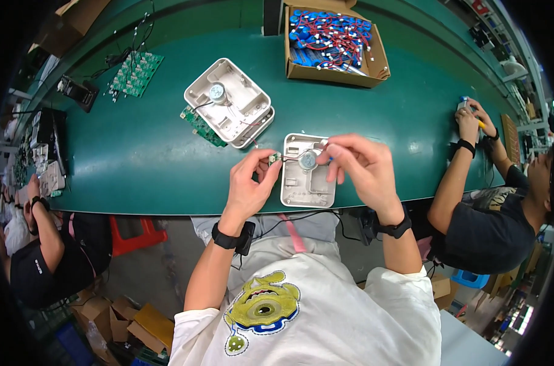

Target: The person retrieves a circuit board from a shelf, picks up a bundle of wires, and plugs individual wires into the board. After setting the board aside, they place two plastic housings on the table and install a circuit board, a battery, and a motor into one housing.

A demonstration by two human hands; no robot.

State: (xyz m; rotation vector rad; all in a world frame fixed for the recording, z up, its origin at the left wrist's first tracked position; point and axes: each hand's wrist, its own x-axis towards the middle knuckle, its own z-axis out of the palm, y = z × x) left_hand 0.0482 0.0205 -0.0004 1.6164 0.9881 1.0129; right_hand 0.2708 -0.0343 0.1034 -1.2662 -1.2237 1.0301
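Hands working over a pale plastic housing [307, 180] lying open-side up on the green counter [137, 158], at its near edge. Left hand [248, 186] pinching a small white connector [275, 158] between thumb and forefinger, fingers [266, 168] clenched on it just left of the housing's upper corner; probably held off the shell so the thin wire stays clear of the walls. Right hand [359, 168] above the housing's right side, fingers [338, 145] pinched on the far end of that wire near a small round silver motor [308, 160] seated in the housing's upper half. Wire [296, 155] arching between the two pinches, across the top of the motor. Whether the right fingertips also touch the motor: cannot tell.

Beyond the left hand, well apart, a stack of similar open housings [231, 104], motor visible in the top one, with a green circuit board [202, 127] poking out beneath its left side; stacked open-side up, apparently to keep parts within reach. Farther beyond the right hand, a cardboard box [335, 43] full of blue parts with red wires. Far left of both hands, a panel of green circuit boards [135, 73]. Co-workers seated at either end, one person's hands [471, 119] busy at the right end.
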